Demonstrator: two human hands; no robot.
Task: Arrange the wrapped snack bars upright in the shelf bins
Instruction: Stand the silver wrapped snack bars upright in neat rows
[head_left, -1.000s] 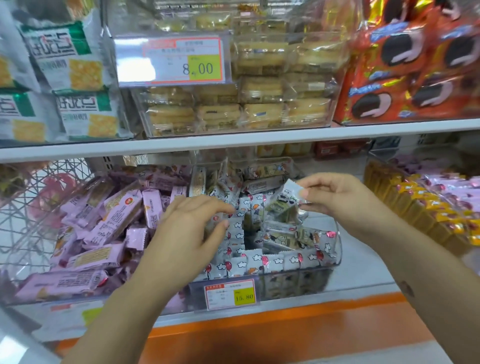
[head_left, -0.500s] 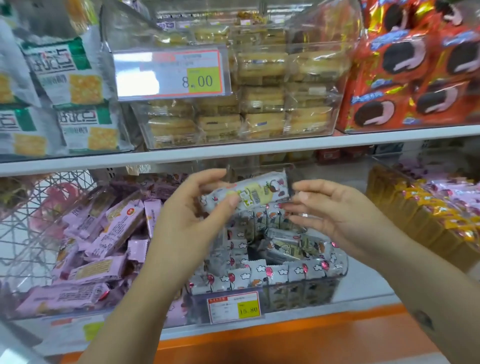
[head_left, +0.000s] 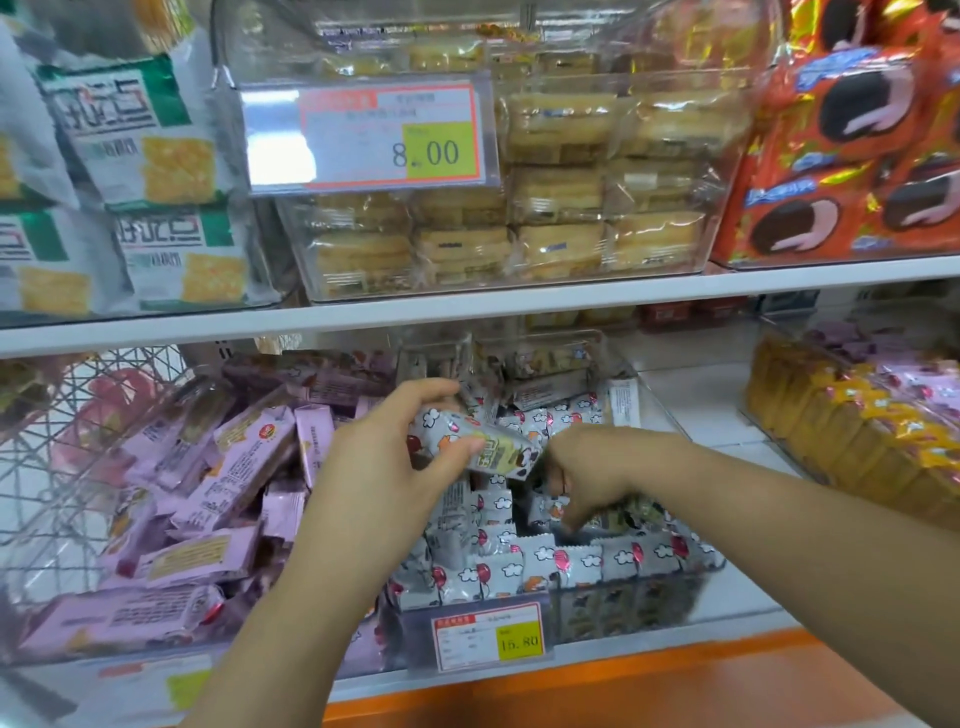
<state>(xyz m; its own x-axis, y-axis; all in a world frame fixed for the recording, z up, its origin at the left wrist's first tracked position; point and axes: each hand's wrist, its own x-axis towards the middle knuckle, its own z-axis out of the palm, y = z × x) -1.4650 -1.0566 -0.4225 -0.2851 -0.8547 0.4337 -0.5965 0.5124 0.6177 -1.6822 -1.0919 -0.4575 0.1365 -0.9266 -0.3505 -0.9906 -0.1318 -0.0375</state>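
Head view: pinched between thumb and fingers of left hand (head_left: 384, 467), one white snack bar (head_left: 485, 449), held crosswise above the clear bin (head_left: 670, 603) middle. Right hand (head_left: 597, 467) curled down behind the front-edge row of upright bars (head_left: 571, 566); cannot tell whether gripping anything.

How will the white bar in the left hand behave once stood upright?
Probably stiff: the white bar juts straight past the left hand. Likely light: a pinch alone holds it. Its glossy wrapper may slip.
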